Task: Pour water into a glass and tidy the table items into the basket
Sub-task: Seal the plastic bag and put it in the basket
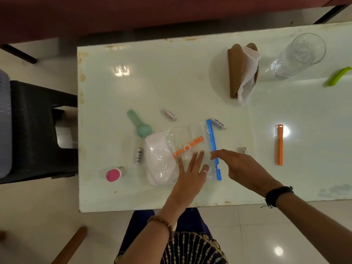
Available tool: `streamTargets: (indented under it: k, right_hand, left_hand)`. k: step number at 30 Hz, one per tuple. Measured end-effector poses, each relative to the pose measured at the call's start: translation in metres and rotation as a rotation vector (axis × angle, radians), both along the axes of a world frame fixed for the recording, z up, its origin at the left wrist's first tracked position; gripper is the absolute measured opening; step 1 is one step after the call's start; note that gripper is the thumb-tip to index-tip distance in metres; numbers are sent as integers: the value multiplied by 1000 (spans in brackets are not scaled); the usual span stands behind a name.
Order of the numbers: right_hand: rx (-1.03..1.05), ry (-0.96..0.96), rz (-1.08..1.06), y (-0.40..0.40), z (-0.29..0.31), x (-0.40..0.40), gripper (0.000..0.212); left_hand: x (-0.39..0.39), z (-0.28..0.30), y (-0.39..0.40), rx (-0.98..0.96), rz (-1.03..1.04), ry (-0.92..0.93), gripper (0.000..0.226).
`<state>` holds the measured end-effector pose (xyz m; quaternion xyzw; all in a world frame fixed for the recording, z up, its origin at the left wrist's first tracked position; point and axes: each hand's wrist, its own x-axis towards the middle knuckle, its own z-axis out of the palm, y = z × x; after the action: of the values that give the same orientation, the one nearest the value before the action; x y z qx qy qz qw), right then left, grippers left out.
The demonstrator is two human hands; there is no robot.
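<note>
Both hands are hovering low at the near edge of the table [106, 197]: my left hand [192, 174] is lying flat with fingers spread, pressing on the clear zip bag [192, 136], and my right hand [242, 166] is reaching in with relaxed fingers at the bag's blue slider strip [213, 141], not gripping anything. Inside the bag something white is sitting next to an orange clip [194, 142]. Batteries [170, 114] are lying scattered around it. Way off in the far right corner, the glass [299, 54] is standing beside a brown napkin holder [238, 71]. Can't see any basket.
</note>
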<state>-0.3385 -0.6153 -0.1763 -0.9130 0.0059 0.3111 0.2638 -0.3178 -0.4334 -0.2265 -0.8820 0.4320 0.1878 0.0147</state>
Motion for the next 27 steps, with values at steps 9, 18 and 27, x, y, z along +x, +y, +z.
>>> streamTargets:
  k: [9,18,27]
  right_hand:
    - [-148,-208,315,17,-22,-3,62]
    - [-171,-316,416,9,-17,18,25]
    - [-24,-330,210,27,17,48,26]
  left_hand:
    - [10,1,23,-15,-56,-11,46]
    - [4,1,17,11,-16,17,55]
    - [20,37,35,-606,696,565,27]
